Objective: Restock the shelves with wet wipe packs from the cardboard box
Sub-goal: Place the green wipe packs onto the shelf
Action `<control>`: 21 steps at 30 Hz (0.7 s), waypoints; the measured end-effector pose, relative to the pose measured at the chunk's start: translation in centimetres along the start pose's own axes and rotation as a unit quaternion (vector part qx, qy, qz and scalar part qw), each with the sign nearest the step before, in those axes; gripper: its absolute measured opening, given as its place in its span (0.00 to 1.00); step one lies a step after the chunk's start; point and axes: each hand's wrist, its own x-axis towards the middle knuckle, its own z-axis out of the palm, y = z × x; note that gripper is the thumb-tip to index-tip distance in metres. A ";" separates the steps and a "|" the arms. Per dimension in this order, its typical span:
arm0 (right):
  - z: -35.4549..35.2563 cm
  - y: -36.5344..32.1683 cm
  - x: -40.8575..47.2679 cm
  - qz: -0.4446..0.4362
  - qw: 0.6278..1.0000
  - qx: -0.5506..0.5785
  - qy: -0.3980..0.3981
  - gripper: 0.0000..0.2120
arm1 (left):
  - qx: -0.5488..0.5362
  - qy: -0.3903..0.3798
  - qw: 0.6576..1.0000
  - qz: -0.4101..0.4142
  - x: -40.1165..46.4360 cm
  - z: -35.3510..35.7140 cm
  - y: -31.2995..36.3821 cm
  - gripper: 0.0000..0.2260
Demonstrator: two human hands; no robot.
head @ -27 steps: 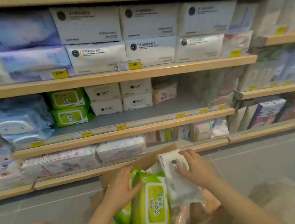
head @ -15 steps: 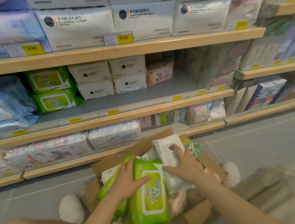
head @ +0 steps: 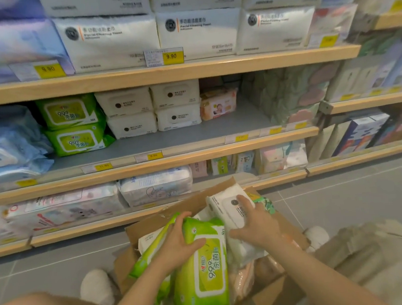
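An open cardboard box [head: 200, 199] sits on the floor in front of me, full of wet wipe packs. My left hand [head: 178, 242] grips the top of an upright green wipe pack [head: 203, 271] in the box. My right hand [head: 255, 225] holds a white wipe pack [head: 226, 206] standing beside it. More green and white packs and a peach-coloured one [head: 242, 277] lie underneath. On the middle shelf [head: 157, 164] stand green packs [head: 71, 124], white packs [head: 152, 110] and a pink baby pack [head: 217, 104].
Large white towel packs [head: 197, 33] fill the upper shelf. Blue packs [head: 7, 145] crowd the middle shelf's left end. The bottom shelf [head: 151, 211] holds wide pale packs right behind the box. My white shoes [head: 97, 288] flank the box on the grey tile floor.
The view has tilted downward and moved closer to the shelf. Both hands keep their hold on the green and white packs, which sit slightly lower in the box.
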 end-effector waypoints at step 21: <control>-9.9 -18.5 12.4 -0.307 0.903 -0.240 0.182 0.43 | -0.009 0.388 0.918 0.077 1.8 -21.3 2.0 0.29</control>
